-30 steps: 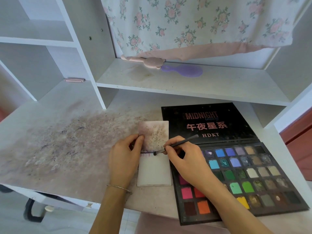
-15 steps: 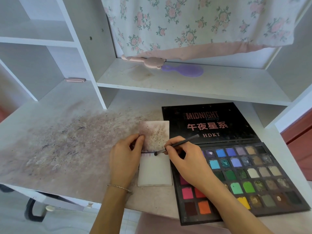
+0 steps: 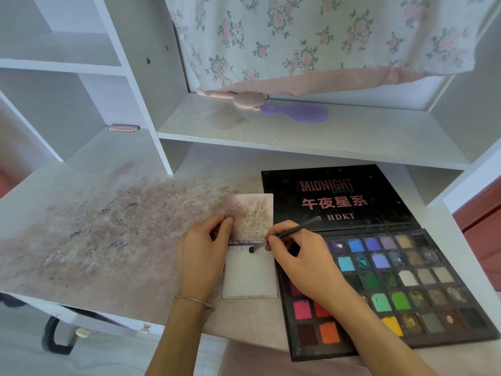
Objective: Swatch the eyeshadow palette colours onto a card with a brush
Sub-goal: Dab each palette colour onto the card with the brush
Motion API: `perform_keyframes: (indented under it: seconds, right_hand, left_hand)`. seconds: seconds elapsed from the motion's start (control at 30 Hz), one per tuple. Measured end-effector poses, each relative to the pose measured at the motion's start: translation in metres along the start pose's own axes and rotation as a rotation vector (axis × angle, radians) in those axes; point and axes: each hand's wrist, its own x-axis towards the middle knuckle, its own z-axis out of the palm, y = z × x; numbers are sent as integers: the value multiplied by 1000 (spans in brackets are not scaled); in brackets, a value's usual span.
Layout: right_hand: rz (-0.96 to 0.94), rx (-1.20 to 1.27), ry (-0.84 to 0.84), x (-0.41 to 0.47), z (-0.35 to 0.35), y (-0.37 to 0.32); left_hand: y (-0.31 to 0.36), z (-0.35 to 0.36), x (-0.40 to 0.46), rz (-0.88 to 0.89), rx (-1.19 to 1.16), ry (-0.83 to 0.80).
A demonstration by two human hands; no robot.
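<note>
"MIDNIGHT", "午夜星系", "HDKT" on palette lid (image 3: 336, 198)

2 hands (image 3: 202, 256), 1 brush (image 3: 287, 233), 2 cards (image 3: 249, 275), 1 palette (image 3: 379, 280), 2 combs (image 3: 298, 113)

A single head-worn camera looks forward and down, close over the desk (image 3: 113, 240), shelves (image 3: 298, 137) just beyond.
</note>
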Motion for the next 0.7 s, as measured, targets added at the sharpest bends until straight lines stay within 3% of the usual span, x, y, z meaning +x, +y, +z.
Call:
perform_keyframes:
  seconds: [0.5,0.7]
  right_hand:
    - [21,308,189,-2,-12,0]
    - [8,282,253,-19,-37,8]
  left_hand:
    - [-1,0,1,9,4,18]
    - [-1,1,1,17,22,31]
